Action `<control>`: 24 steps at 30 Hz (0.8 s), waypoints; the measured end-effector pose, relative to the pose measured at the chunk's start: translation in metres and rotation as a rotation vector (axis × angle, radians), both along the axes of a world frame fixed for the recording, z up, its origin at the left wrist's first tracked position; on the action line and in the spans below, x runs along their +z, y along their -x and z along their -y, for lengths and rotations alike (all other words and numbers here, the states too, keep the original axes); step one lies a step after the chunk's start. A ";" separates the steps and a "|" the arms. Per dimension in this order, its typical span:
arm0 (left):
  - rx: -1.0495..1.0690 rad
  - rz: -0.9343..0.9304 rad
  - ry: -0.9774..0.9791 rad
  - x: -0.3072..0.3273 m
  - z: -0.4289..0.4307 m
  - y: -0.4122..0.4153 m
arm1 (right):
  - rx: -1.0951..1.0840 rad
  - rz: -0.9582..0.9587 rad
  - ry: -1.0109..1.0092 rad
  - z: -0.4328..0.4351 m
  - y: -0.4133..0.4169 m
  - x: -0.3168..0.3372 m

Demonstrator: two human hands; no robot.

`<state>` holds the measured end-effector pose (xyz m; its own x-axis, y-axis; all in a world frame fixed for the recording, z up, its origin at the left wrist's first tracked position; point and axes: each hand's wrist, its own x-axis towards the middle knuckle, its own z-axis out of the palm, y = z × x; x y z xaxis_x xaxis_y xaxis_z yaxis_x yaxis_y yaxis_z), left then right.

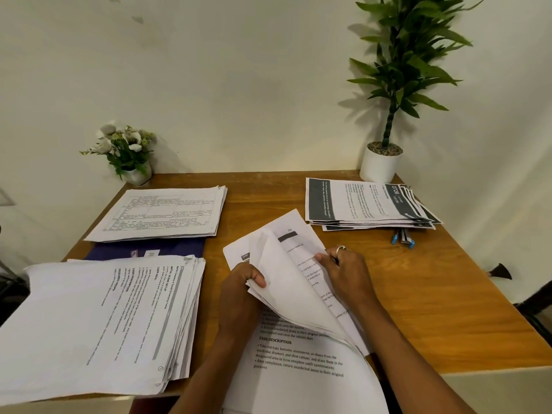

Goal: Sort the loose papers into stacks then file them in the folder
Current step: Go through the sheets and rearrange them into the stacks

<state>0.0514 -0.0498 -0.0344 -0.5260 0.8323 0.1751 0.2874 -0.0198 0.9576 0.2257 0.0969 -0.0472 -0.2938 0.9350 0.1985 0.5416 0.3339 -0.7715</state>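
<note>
A loose pile of printed papers (298,363) lies at the table's front middle. My left hand (239,297) grips the lifted edge of a few curled sheets (286,282) from that pile. My right hand (348,276), with a ring on one finger, pinches the right side of the same sheets. Three sorted stacks lie around: a thick text stack (98,321) at front left, a stack of table sheets (161,215) at back left, and a fanned stack with dark headers (367,204) at back right. A dark blue folder (149,249) lies partly under the left stacks.
A small pot of white flowers (128,153) stands at the back left corner. A tall green plant in a white pot (380,162) stands at the back right. A blue stapler (403,239) lies in front of the right stack. Bare wood (433,294) shows at the right.
</note>
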 end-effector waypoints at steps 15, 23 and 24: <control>-0.012 0.171 -0.096 -0.002 0.000 -0.003 | 0.139 0.158 -0.570 0.010 0.004 -0.003; -0.017 0.229 -0.089 -0.003 -0.002 -0.001 | 0.135 0.158 -0.508 0.010 0.002 -0.006; -0.014 0.222 -0.093 -0.005 -0.002 -0.001 | 0.134 0.156 -0.493 0.011 0.002 -0.006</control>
<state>0.0523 -0.0478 -0.0391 -0.5485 0.8256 0.1326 0.0694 -0.1131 0.9912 0.2240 0.0861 -0.0528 -0.4650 0.6944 0.5492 0.5651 0.7103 -0.4197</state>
